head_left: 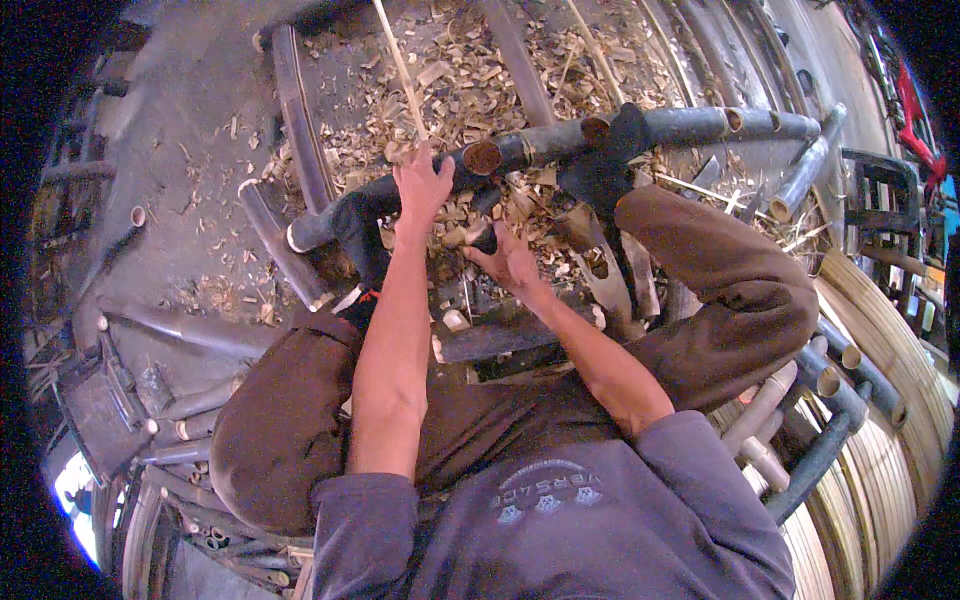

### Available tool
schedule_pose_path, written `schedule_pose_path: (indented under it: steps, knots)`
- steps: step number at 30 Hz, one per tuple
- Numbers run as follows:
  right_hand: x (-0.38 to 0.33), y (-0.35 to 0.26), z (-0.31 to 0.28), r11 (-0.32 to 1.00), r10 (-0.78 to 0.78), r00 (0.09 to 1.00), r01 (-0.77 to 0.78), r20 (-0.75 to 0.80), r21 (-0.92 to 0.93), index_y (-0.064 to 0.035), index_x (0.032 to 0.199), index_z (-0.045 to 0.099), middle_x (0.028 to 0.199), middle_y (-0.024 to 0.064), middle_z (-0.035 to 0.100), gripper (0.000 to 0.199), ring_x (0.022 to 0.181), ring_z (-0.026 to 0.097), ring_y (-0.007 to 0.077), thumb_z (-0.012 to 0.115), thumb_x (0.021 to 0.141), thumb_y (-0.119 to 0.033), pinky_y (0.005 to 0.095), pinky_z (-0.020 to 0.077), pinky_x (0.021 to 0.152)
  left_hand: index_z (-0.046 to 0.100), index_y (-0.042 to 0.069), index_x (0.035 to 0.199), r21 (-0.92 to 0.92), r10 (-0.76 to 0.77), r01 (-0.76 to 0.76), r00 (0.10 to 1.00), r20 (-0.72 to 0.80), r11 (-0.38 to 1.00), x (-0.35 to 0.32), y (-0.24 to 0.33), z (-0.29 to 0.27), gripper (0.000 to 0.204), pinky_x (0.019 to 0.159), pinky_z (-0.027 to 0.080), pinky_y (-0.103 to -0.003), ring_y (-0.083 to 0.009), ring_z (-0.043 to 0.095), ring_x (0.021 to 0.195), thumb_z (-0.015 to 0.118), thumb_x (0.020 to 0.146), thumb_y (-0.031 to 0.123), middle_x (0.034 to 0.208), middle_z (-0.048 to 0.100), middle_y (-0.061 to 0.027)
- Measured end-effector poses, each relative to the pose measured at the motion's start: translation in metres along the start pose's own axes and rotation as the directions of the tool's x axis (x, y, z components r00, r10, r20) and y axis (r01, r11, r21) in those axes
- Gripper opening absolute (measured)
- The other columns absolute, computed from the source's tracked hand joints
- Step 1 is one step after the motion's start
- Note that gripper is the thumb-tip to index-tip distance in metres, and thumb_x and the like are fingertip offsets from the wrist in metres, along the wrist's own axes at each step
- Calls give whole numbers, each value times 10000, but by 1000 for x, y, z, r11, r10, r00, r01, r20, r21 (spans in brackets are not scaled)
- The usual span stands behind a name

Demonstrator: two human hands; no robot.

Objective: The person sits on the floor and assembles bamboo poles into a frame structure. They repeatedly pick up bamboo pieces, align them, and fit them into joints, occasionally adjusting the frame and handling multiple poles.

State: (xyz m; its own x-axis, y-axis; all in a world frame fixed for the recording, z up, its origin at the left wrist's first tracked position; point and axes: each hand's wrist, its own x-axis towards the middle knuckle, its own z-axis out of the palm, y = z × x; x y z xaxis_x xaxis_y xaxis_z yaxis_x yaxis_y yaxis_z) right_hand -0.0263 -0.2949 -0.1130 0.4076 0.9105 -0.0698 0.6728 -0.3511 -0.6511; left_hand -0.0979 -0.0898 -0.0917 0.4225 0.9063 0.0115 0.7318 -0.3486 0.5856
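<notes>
My left hand [422, 192] reaches forward to the dark bamboo pole lying crosswise, its fingers closed at the near end of a thin pale bamboo strip [402, 75]. That strip runs away from me over the shavings. Closer to my lap, my right hand [510, 262] is closed around a short dark piece with a pale rounded end [482, 237]; its exact kind I cannot make out. The crosswise bamboo pole [690, 124] has several round holes cut in it. Part of it is hidden behind my left hand and dark-covered feet.
Wood shavings [460, 85] litter the floor beyond the pole. Bamboo lengths [300, 120] lie at the far left, and a split bamboo piece [597, 265] slants by my right foot. Bundled pale strips [885, 350] stand at the right. Dark bamboo furniture [105, 400] is at the left.
</notes>
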Motion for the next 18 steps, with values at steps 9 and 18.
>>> schedule_pose_path:
  steps: [9, 18]
  knots:
    - [9, -42, -97, 994, 106, 975, -102, 197, -30, -57, 1147, 604, 969, 199, 671, 380, 849, 664, 338, 585, 909, -353, 431, 519, 738, 632, 139, 1136, 309, 139, -226, 950, 280, 924, -38, 45, -12, 433, 1072, 153, -685, -423, 175, 1398, 723, 753, 321, 1462, 282, -207]
    - [19, -32, -182, 947, 215, 975, -221, 52, 234, -62, 1144, 610, 1004, 163, 666, 347, 888, 664, 279, 582, 920, -326, 387, 526, 779, 457, 129, 1332, 267, 233, -273, 957, 172, 924, -14, 48, -14, 744, 1072, 282, -514, -299, 507, 1203, 775, 711, 389, 1280, 543, -107]
